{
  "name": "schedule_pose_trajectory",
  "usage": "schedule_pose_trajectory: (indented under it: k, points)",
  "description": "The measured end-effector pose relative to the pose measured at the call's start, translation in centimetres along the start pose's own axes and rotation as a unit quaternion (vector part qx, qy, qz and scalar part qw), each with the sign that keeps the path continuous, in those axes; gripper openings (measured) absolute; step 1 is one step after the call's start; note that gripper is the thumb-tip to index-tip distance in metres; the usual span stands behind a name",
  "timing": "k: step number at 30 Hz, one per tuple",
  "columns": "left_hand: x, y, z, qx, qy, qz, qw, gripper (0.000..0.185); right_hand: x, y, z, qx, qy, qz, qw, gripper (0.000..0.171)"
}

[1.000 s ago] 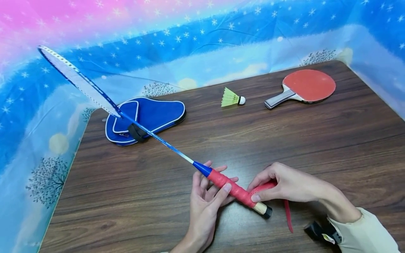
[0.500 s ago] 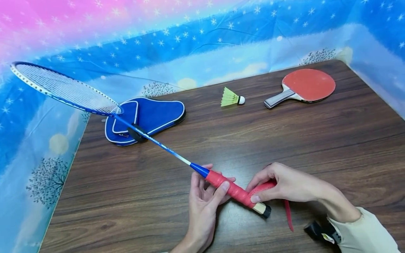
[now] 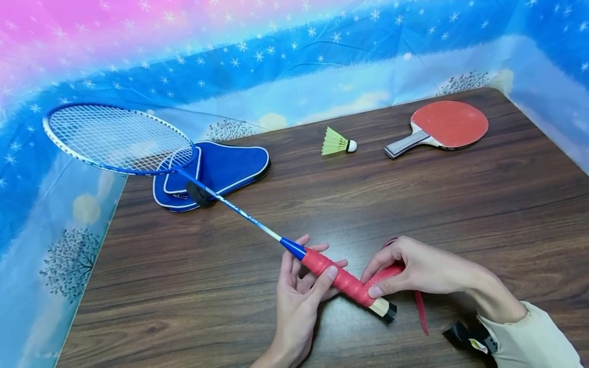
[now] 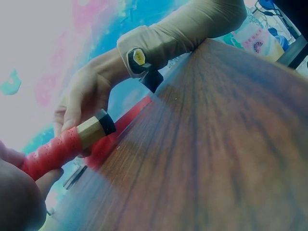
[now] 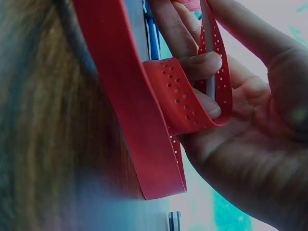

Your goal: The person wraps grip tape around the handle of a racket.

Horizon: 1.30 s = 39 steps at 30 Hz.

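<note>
Now the left hand [image 3: 301, 286] cradles the racket [image 3: 322, 266] handle just above the table [image 3: 414, 204] while the right hand [image 3: 414, 268] pinches the red tape [image 5: 183, 106], mid-wrap near the butt; next, I'd say, another taut, overlapping turn.

Head view looks down from above; wrist views sit close; all share the red grip tape [image 3: 391, 271].

No readable text, label, brand or number on anything in view.
</note>
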<state>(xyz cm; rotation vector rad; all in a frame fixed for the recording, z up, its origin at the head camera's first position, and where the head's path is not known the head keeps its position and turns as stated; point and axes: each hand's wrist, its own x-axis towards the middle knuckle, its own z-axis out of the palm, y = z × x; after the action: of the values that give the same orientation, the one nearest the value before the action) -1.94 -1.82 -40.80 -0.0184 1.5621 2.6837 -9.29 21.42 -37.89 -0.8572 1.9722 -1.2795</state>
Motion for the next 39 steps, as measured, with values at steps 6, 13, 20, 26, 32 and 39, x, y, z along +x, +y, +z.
schedule_pose_trajectory:
  k: [6,13,20,26,32,39]
  points:
    - [-0.15,0.00,0.12,-0.012,-0.006,0.022,0.9997,0.062,0.10,-0.12,0.15,0.003,0.018,-0.003,1.000,0.014]
    - [-0.16,0.13,0.23,-0.013,-0.013,0.038,0.9991,0.059,-0.07,-0.14,-0.30,0.001,0.014,-0.002,1.000,0.016]
    - [-0.13,0.32,0.39,-0.012,0.007,0.027,0.9995,0.061,-0.01,-0.28,-0.12,0.005,0.027,0.016,1.000,0.014]
    - [-0.11,0.52,0.33,0.008,0.030,0.006,0.9995,0.062,-0.07,-0.24,-0.20,0.000,0.026,-0.004,1.000,0.014]
    - [-0.16,0.37,0.35,0.002,0.024,0.019,0.9995,0.064,-0.02,-0.36,-0.02,-0.003,0.035,0.002,0.999,0.014]
    - [-0.19,0.09,0.35,-0.009,0.026,0.028,0.9992,0.052,-0.20,-0.43,-0.31,0.006,0.019,-0.001,1.000,0.015]
